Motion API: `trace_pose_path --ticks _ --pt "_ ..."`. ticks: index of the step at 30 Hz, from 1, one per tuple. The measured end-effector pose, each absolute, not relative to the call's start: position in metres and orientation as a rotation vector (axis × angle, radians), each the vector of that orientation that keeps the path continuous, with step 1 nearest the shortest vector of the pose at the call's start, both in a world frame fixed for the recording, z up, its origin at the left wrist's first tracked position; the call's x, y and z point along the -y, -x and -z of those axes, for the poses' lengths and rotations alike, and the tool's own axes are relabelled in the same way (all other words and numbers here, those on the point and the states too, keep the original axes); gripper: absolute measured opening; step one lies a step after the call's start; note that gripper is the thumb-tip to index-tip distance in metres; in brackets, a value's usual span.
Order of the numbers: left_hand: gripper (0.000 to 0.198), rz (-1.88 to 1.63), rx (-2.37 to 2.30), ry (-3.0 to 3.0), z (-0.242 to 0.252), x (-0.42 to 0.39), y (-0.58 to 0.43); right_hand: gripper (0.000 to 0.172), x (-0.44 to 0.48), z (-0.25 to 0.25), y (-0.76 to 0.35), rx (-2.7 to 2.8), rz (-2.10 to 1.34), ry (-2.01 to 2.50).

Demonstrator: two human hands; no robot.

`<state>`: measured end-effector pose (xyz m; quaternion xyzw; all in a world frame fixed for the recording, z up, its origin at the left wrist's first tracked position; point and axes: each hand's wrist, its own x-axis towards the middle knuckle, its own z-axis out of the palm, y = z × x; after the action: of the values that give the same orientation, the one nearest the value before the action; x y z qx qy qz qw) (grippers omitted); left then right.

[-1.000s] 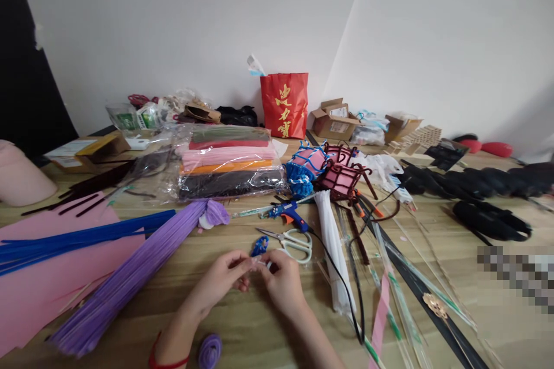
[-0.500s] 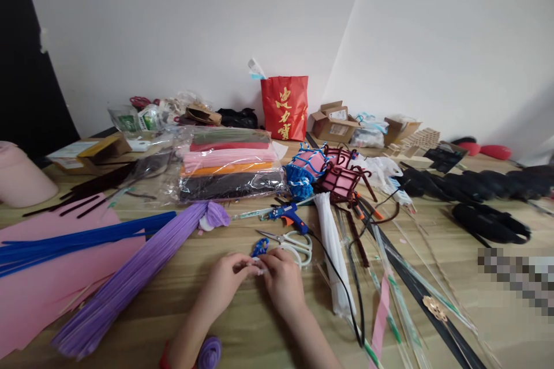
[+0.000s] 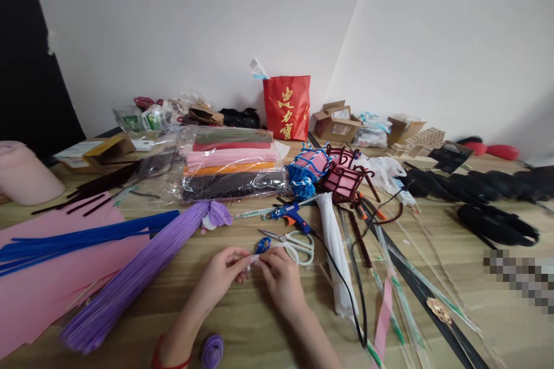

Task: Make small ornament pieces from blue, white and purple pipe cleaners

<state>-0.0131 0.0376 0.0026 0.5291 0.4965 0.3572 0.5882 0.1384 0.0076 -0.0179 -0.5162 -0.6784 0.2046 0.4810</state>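
My left hand (image 3: 222,274) and my right hand (image 3: 280,278) meet low in the middle of the wooden table (image 3: 433,253), both pinched on a small pale piece (image 3: 255,260) that I cannot make out. Just beyond my fingertips lies a small blue twisted pipe-cleaner shape (image 3: 262,244). White-handled scissors (image 3: 294,242) lie right behind my right hand, and a blue glue gun (image 3: 292,214) sits farther back with its black cord (image 3: 346,288) running toward me. A purple coil (image 3: 212,350) rests by my left wrist.
A purple pipe-cleaner bundle (image 3: 138,271), blue pipe cleaners (image 3: 78,237) and pink paper (image 3: 38,294) fill the left. Bagged coloured pipe cleaners (image 3: 231,170), small lantern frames (image 3: 333,173), a red bag (image 3: 286,106), boxes (image 3: 336,122) and black hairpieces (image 3: 489,202) stand behind and to the right.
My hands have stayed together on the small piece with only slight finger shifts. The view has drifted a little, so everything sits slightly lower and to the right.
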Motion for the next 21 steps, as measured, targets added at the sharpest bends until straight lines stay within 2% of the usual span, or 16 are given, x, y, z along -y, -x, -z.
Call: trace_pose_path --ticks 7,21 --pt "0.036 -0.899 -1.326 -1.417 0.002 -0.038 0.016 0.021 -0.001 0.009 -0.136 1.784 -0.546 1.239" --pt "0.043 -1.036 -1.326 -1.234 -0.004 -0.031 -0.004 0.024 0.001 0.011 -0.132 1.898 -0.275 1.281"
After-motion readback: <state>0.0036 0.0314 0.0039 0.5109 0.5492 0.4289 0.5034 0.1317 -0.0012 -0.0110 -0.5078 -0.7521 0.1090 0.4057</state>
